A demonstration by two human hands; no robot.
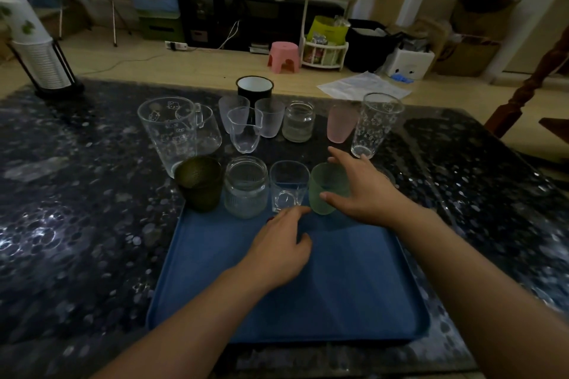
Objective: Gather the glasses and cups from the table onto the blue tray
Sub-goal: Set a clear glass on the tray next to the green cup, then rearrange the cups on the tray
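A blue tray lies on the dark table in front of me. Along its far edge stand a dark green cup, a clear jar, a square clear glass and a frosted green cup. My right hand grips the frosted green cup from its right side. Hovering over the tray just before the square glass, my left hand has relaxed fingers and holds nothing. Further back on the table stand a clear pitcher, several small clear cups, another jar, a pink cup, a tall printed glass and a black mug.
A rack of stacked paper cups stands at the table's far left corner. Beyond the table are a pink stool, a white side table and boxes on the floor. A wooden chair is at the right.
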